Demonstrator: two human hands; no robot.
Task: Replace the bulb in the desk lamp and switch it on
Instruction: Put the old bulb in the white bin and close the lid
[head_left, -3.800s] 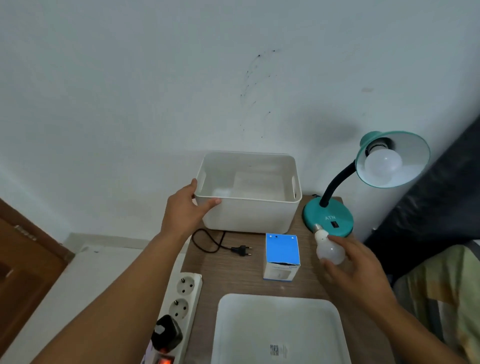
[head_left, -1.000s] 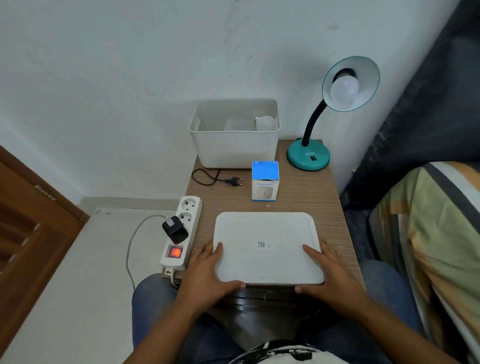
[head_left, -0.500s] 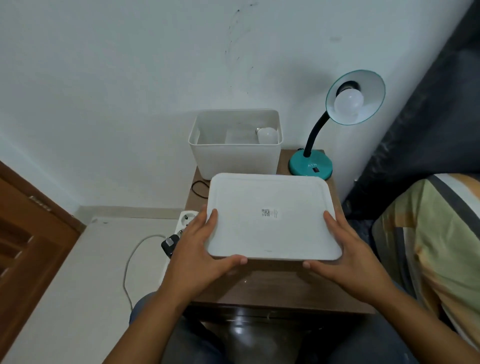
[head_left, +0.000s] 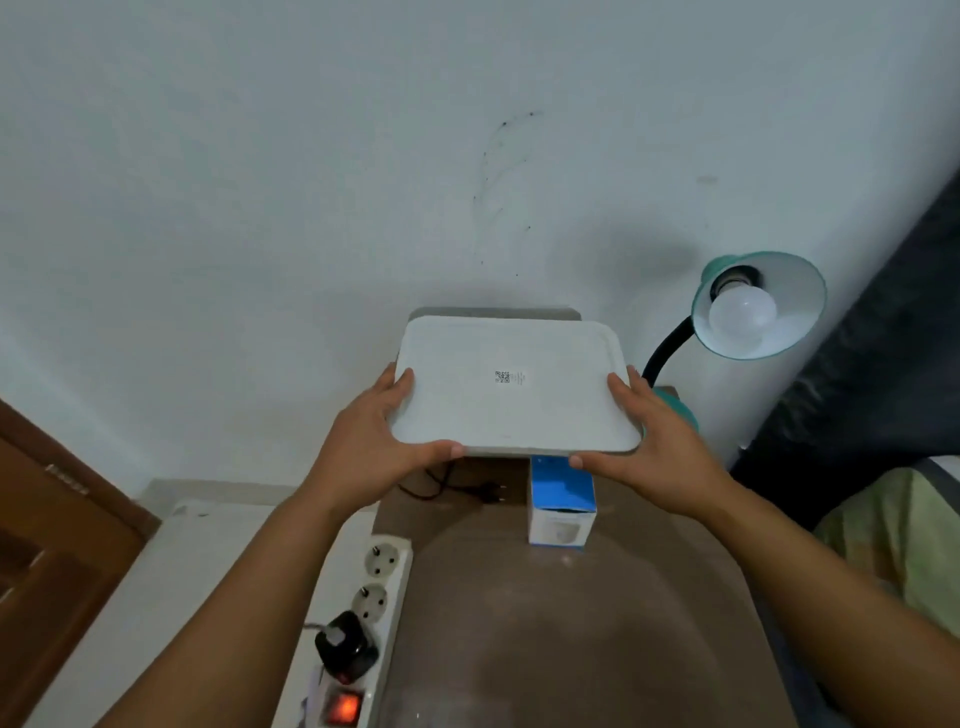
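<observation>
My left hand (head_left: 382, 447) and right hand (head_left: 657, 444) clamp the white lid (head_left: 511, 392) by its near corners; half a second ago it hovered low, now it sits over the bin (head_left: 493, 313), seated or not I can't tell. The bulb (head_left: 742, 313) stays in the teal lamp (head_left: 758, 306), unlit; its box (head_left: 562, 501) shows again.
</observation>
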